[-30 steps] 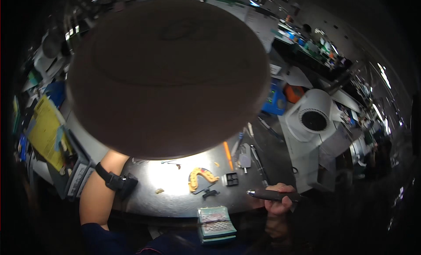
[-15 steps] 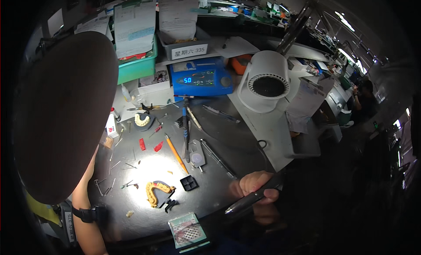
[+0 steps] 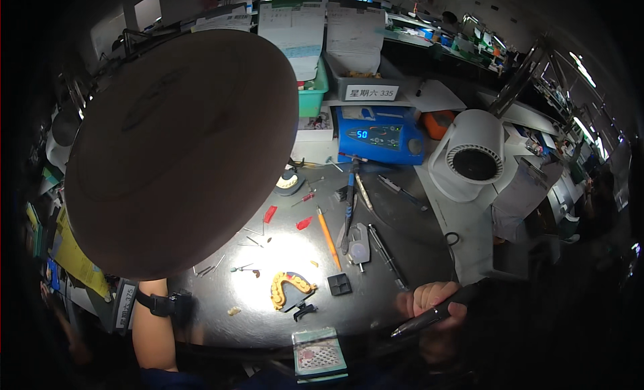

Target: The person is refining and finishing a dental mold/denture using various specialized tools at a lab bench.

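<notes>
My right hand [image 3: 437, 303] is closed around a dark, pen-shaped rotary handpiece [image 3: 424, 321], which slants down to the left over the bench's front right part. My left forearm [image 3: 153, 339], with a black wristband on it, reaches up behind a big dark disc [image 3: 181, 155]; that hand is hidden. Left of my right hand, in the bright light, a tan dental arch model [image 3: 293, 290] rests on a grey base. A black plastic clip piece [image 3: 305, 312] touches or lies close to it. A small black square tray [image 3: 340, 284] sits to its right.
The dark disc blocks much of the left side. Behind the tools stand a blue control box [image 3: 379, 136], a white fan [image 3: 469, 155] and a grey bin [image 3: 365, 81]. An orange-handled tool [image 3: 329, 235], a grey gauge [image 3: 359, 246] and burs lie mid-bench. A perforated green-edged holder [image 3: 318, 355] is in front.
The view has swung left, so the bench and its things sit farther right in it, and the disc covers more of them. My right hand still holds the handpiece.
</notes>
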